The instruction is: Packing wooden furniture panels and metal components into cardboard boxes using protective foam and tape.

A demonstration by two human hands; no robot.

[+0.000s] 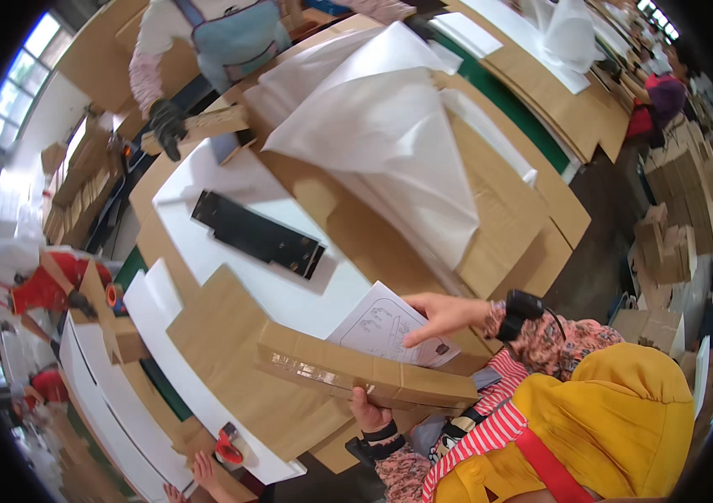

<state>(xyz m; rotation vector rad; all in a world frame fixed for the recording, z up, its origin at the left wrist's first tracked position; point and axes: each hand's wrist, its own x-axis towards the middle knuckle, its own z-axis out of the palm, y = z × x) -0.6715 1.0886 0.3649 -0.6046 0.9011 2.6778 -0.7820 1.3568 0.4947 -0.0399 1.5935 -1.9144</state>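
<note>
My left hand (369, 411) grips the near underside of a long narrow cardboard box (348, 369) sealed with clear tape, holding it over the table edge. My right hand (444, 316), with a black device strapped at the wrist, pinches a white printed sheet with line drawings (377, 323) that lies partly on the box's top. Beyond them a flat black metal plate with holes (257, 235) rests on a white sheet (230, 180) laid over the cardboard-covered table (507, 210).
Large white wrapping sheets (381, 117) are heaped at the table's far side. A co-worker's gloved hand (168, 126) holds a cardboard piece (218, 121) at the top. A red tape dispenser (226, 448) and another person's hand (201, 469) sit at the bottom. Stacked cartons (675, 235) stand on the right.
</note>
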